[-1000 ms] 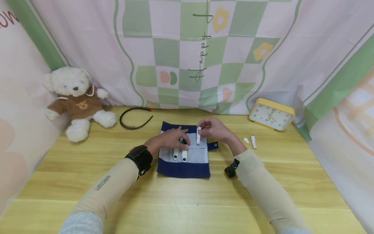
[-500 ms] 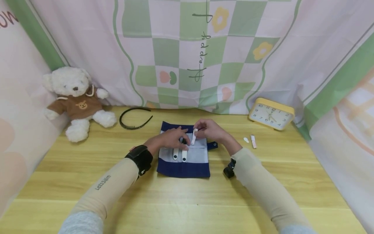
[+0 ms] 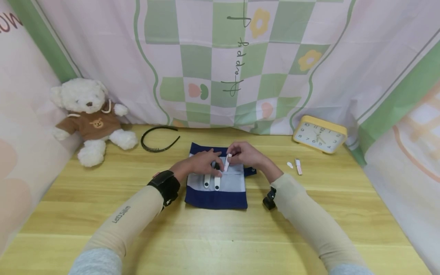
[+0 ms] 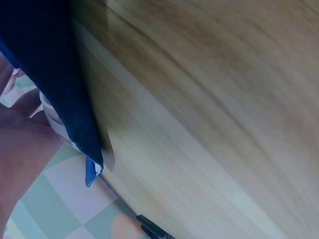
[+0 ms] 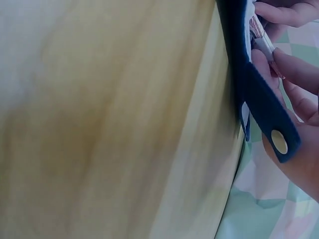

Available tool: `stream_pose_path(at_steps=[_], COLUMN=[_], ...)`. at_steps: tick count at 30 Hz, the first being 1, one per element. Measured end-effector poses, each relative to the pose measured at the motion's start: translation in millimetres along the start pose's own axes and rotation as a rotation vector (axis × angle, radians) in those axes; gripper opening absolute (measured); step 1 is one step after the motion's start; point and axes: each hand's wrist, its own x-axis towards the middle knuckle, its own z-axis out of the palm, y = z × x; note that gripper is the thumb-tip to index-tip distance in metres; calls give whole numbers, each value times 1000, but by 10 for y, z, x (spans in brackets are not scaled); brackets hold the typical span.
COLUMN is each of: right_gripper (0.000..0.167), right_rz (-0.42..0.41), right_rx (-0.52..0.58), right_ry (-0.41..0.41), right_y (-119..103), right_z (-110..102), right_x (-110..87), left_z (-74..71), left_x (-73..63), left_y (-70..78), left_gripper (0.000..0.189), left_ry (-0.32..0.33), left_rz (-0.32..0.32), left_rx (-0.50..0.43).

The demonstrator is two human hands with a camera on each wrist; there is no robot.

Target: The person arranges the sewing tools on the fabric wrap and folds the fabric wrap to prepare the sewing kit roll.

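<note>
Toward one o'clock on an unfolded navy fabric case (image 3: 233,200), a slim white-and-pink strip (image 3: 227,163) is pinched between the fingertips of the right hand (image 3: 249,153), its lower end slanting toward seven o'clock over the pale lining. Whether that end sits in a pocket cannot be told.

Just beside it, toward nine o'clock, the left hand (image 3: 203,162) rests across the case, its grip loose, thumb and forefinger apart around a small dark object (image 3: 215,165) that the hand partly hides. Two white handles (image 3: 217,183) with black dots point to six o'clock below those fingers. At three o'clock from the case's centre, a navy tab (image 5: 271,112) with a metal snap juts from the edge.

Farther out on the wood-grain worktop (image 3: 220,236), a second strip (image 3: 298,167) lies at three o'clock beside a little white piece (image 3: 290,165). A yellow alarm clock (image 3: 319,134) leans near two o'clock; at ten, a black toothed headband (image 3: 151,148) lies, with a white teddy bear (image 3: 99,128) in a brown hoodie beyond. At twelve hangs a green-checked curtain (image 3: 227,61).
</note>
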Motion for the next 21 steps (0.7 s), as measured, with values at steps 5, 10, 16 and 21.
stream_pose_path(at_steps=[5, 10, 16, 21], right_gripper=[19, 18, 16, 15], right_rz=[32, 48, 39, 37], right_rx=[18, 52, 13, -18], right_ry=[-27, -53, -72, -88], right_y=[-8, -22, -31, -37], right_z=[-1, 3, 3, 5], right_x=[2, -3, -10, -2], left_z=[0, 6, 9, 0], left_x=[3, 1, 3, 5], left_y=[10, 18, 18, 10], left_gripper=[23, 21, 21, 21], left_ry=[0, -4, -4, -5], left_rz=[-17, -33, -36, -23], left_rx=[-3, -9, -4, -7])
